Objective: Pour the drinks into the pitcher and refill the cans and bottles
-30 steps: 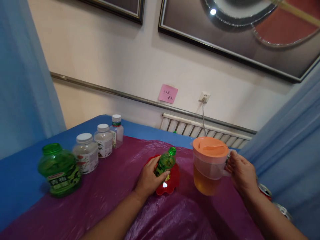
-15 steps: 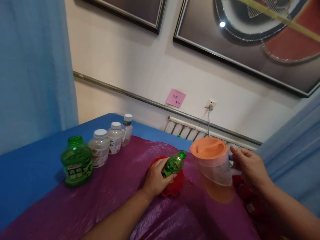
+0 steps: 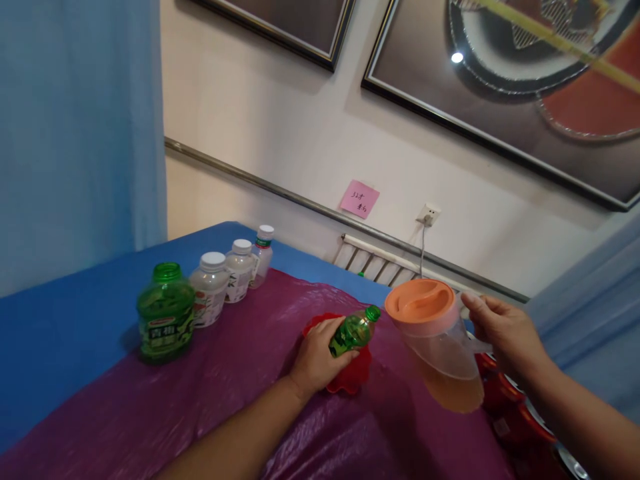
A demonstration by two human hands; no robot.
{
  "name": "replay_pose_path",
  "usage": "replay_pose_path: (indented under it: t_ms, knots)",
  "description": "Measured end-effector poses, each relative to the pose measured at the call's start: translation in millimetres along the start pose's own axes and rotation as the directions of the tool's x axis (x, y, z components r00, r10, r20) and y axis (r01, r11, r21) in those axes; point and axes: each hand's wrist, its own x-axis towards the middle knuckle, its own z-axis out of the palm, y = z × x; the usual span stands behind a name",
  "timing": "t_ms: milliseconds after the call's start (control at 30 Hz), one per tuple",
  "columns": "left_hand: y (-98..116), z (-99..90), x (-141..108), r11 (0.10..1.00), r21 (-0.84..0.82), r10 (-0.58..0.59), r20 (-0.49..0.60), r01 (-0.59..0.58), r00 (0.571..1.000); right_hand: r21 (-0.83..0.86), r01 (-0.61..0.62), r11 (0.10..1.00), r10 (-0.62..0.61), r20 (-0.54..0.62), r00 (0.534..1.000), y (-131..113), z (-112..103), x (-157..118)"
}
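Observation:
My left hand [image 3: 320, 357] is wrapped round a small green plastic bottle [image 3: 351, 332], uncapped as far as I can see and tilted to the right. Under that bottle lies a red scalloped dish [image 3: 353, 375], partly covered by my hand. By its handle, my right hand [image 3: 505, 330] grips a clear pitcher [image 3: 437, 347] with an orange lid [image 3: 423, 301]. The pitcher leans left, its lid near the green bottle's mouth but apart from it. Amber liquid [image 3: 457, 390] sits low in the pitcher.
A larger green bottle [image 3: 166, 317] without a cap and several white-capped clear bottles [image 3: 209, 293] stand in a row at left. Red cans [image 3: 525, 423] stand at right. Purple plastic [image 3: 240, 387] covers part of the blue table [image 3: 55, 347]; a radiator [image 3: 373, 260] is behind.
The pitcher has tilted further left, its base swinging out to the right. The green bottle leans a little more to the right. The view has shifted slightly, showing more red cans.

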Motion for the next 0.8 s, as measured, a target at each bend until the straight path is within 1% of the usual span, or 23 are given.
replay_pose_path:
  t_ms: [167,400,633,800]
  knots:
    - [0.6,0.1,0.4,1.000,0.014,-0.005,0.008,0.005,1.000,-0.051,-0.014,0.999,0.015,0.009,1.000,-2.2,0.6,3.1]
    - [1.9,-0.3,0.1,1.000,0.010,-0.011,-0.010,0.011,1.000,-0.079,0.023,0.997,-0.021,0.026,0.999,-12.6,0.8,1.5]
    - [1.6,-0.3,-0.4,1.000,0.018,-0.010,-0.008,0.011,1.000,-0.062,-0.004,0.998,0.006,0.022,1.000,-18.0,0.1,1.9]
    - [1.3,0.1,-0.8,1.000,0.025,-0.016,0.004,0.015,1.000,-0.081,0.010,0.997,-0.008,0.027,1.000,-19.4,-0.3,1.6]
